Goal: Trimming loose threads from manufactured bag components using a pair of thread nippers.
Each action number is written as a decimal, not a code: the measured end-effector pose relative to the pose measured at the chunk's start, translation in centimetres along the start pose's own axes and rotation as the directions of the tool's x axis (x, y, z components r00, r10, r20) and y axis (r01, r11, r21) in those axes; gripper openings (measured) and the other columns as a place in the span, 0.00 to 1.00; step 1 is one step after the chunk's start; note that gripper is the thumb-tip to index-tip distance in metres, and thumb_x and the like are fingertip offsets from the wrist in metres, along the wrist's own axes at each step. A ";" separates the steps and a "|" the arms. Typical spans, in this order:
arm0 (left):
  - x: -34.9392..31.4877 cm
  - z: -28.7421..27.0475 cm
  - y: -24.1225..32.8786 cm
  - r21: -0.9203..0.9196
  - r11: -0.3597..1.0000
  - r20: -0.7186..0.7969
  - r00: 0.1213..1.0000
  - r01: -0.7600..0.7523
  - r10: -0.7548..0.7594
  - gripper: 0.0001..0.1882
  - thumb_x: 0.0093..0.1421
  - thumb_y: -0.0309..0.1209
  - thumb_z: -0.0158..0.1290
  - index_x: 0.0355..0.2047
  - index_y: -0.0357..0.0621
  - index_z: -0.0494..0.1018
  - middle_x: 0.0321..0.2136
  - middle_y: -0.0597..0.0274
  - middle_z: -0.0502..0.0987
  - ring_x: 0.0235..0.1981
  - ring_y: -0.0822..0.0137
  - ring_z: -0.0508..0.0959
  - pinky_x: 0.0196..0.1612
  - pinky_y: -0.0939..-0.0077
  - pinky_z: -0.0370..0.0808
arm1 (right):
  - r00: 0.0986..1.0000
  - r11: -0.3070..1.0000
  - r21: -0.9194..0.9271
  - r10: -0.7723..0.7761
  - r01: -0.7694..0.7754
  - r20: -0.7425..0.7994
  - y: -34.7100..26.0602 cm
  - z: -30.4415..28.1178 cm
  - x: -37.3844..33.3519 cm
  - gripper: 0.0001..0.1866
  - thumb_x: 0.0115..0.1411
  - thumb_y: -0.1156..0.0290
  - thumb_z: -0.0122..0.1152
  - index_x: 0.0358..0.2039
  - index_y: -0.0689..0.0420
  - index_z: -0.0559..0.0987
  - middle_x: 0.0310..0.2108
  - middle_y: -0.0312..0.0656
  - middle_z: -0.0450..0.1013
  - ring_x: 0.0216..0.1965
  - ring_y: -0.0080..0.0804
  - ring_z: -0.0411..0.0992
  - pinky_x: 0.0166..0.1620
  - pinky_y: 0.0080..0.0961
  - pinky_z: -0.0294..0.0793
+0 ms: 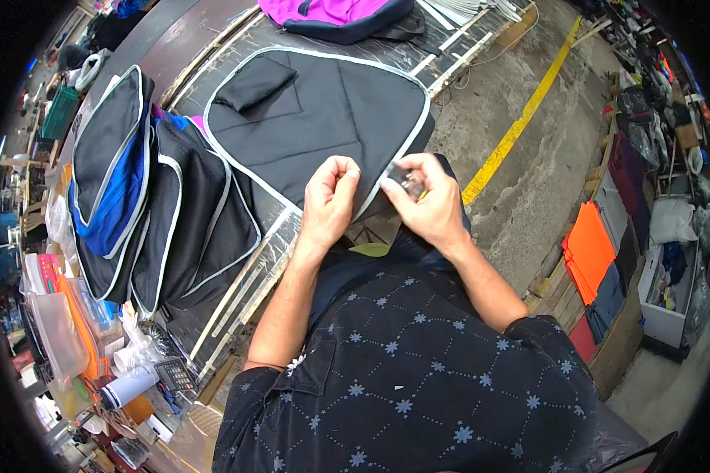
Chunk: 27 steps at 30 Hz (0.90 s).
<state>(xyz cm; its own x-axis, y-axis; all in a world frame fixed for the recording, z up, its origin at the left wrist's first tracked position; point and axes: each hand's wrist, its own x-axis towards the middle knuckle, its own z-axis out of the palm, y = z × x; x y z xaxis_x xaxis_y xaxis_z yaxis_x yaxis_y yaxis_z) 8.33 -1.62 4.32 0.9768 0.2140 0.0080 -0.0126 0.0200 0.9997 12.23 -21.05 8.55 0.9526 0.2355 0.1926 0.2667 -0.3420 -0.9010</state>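
Observation:
A black padded fabric panel [323, 102] with pale grey edge binding lies before me, its near edge reaching my lap. A small pocket or folded flap [256, 87] shows at its upper left. My left hand [331, 201] is closed over the panel's near edge, thumb pressed against curled fingers; what they pinch, if anything, is hidden. Just right of it, my right hand [432, 203] is closed round a small dark, shiny tool [406, 181]. Motion blurs that tool, so its kind is unclear. It is beside the bound right edge of the panel.
At left, bound black and blue bag pieces [110, 181] are stacked on the table. A purple bag [339, 12] sits at the far end. A calculator [173, 374] and a white roll [130, 386] lie lower left. Orange sheets [588, 252] are on the right, past a yellow floor line [521, 118].

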 end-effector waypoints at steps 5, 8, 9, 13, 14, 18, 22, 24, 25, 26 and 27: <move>1.3 2.5 3.3 0.398 0.866 0.006 0.945 -0.302 0.326 0.05 0.66 0.22 0.64 0.42 0.38 0.83 0.30 0.66 0.79 0.22 0.80 0.70 0.27 0.78 0.69 | 0.972 0.946 0.222 0.234 -0.235 0.033 5.7 -0.2 1.9 0.13 0.69 0.64 0.75 0.40 0.61 0.84 0.28 0.24 0.74 0.27 0.10 0.64 0.30 0.16 0.64; 2.6 3.3 3.1 0.504 0.740 0.094 0.880 -0.446 0.466 0.06 0.65 0.22 0.64 0.43 0.40 0.83 0.32 0.63 0.81 0.20 0.75 0.72 0.27 0.76 0.71 | 0.938 0.845 0.409 0.327 -0.344 0.115 6.9 0.1 2.6 0.12 0.70 0.65 0.73 0.39 0.62 0.86 0.29 0.26 0.77 0.29 0.11 0.69 0.32 0.18 0.68; 3.0 3.4 2.9 0.540 0.698 0.117 0.863 -0.471 0.491 0.08 0.64 0.21 0.64 0.43 0.40 0.84 0.33 0.60 0.82 0.20 0.71 0.74 0.27 0.73 0.73 | 0.910 0.775 0.478 0.375 -0.413 0.179 7.1 0.1 2.7 0.11 0.71 0.66 0.72 0.39 0.62 0.86 0.29 0.27 0.78 0.30 0.12 0.70 0.33 0.19 0.69; 3.6 3.3 0.9 0.507 0.767 0.109 0.912 -0.393 0.395 0.09 0.63 0.20 0.64 0.44 0.39 0.84 0.32 0.61 0.81 0.20 0.71 0.74 0.27 0.73 0.73 | 0.940 0.821 0.462 0.324 -0.334 0.106 7.5 0.8 2.7 0.10 0.72 0.66 0.71 0.39 0.62 0.86 0.28 0.26 0.76 0.28 0.12 0.69 0.31 0.19 0.67; 3.6 3.3 0.6 0.491 0.788 0.084 0.921 -0.371 0.381 0.09 0.63 0.20 0.64 0.44 0.39 0.84 0.32 0.61 0.80 0.20 0.72 0.74 0.27 0.74 0.72 | 0.945 0.853 0.409 0.306 -0.324 0.111 8.0 0.9 2.8 0.10 0.72 0.66 0.70 0.39 0.61 0.85 0.27 0.25 0.75 0.27 0.11 0.67 0.29 0.18 0.64; 3.3 3.5 0.0 0.461 0.826 0.037 0.937 -0.325 0.348 0.09 0.64 0.18 0.62 0.45 0.38 0.84 0.30 0.63 0.78 0.20 0.76 0.72 0.27 0.77 0.70 | 0.913 0.736 0.542 0.344 -0.406 0.218 8.6 1.1 2.6 0.10 0.73 0.65 0.70 0.37 0.58 0.84 0.26 0.23 0.71 0.24 0.08 0.62 0.25 0.15 0.57; 3.1 2.9 0.1 0.449 0.839 0.019 0.942 -0.307 0.335 0.09 0.64 0.18 0.62 0.45 0.39 0.84 0.31 0.64 0.79 0.21 0.78 0.72 0.26 0.79 0.70 | 0.895 0.621 0.647 0.348 -0.442 0.278 8.1 1.4 2.4 0.10 0.73 0.64 0.70 0.37 0.57 0.83 0.25 0.22 0.69 0.24 0.09 0.62 0.26 0.15 0.58; 2.9 2.7 0.6 0.367 0.882 0.016 0.950 -0.297 0.313 0.10 0.63 0.18 0.63 0.44 0.40 0.84 0.31 0.64 0.80 0.21 0.77 0.73 0.27 0.80 0.71 | 0.900 0.637 0.636 0.335 -0.435 0.280 8.2 1.6 2.4 0.10 0.73 0.64 0.70 0.38 0.57 0.83 0.25 0.22 0.69 0.24 0.09 0.63 0.26 0.15 0.59; 2.8 2.6 0.9 0.366 0.882 0.017 0.950 -0.297 0.313 0.10 0.63 0.18 0.63 0.44 0.40 0.84 0.31 0.64 0.80 0.21 0.77 0.73 0.27 0.80 0.71 | 0.900 0.637 0.636 0.335 -0.435 0.280 8.2 1.5 2.5 0.10 0.73 0.64 0.70 0.38 0.57 0.83 0.25 0.22 0.69 0.24 0.09 0.63 0.26 0.15 0.59; 2.7 2.6 1.5 0.411 0.841 0.053 0.930 -0.353 0.365 0.10 0.62 0.19 0.64 0.43 0.41 0.85 0.32 0.63 0.80 0.20 0.75 0.74 0.27 0.79 0.72 | 0.904 0.671 0.606 0.341 -0.427 0.260 7.9 1.5 2.5 0.10 0.73 0.63 0.70 0.38 0.57 0.83 0.26 0.22 0.70 0.24 0.10 0.63 0.26 0.15 0.59; 2.6 2.6 1.8 0.451 0.794 0.091 0.906 -0.407 0.413 0.10 0.61 0.19 0.65 0.43 0.42 0.85 0.32 0.63 0.81 0.20 0.73 0.75 0.27 0.78 0.74 | 0.908 0.704 0.574 0.345 -0.419 0.239 7.6 1.4 2.6 0.11 0.73 0.63 0.70 0.38 0.57 0.83 0.26 0.23 0.70 0.24 0.10 0.63 0.27 0.15 0.60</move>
<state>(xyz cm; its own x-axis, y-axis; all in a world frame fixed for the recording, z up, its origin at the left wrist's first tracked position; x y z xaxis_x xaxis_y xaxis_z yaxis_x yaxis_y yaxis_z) 11.37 -3.52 6.20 0.8994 0.1129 0.4222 -0.3114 -0.5123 0.8004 16.53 -21.78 1.65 0.9217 0.3128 -0.2292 -0.2952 0.1828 -0.9378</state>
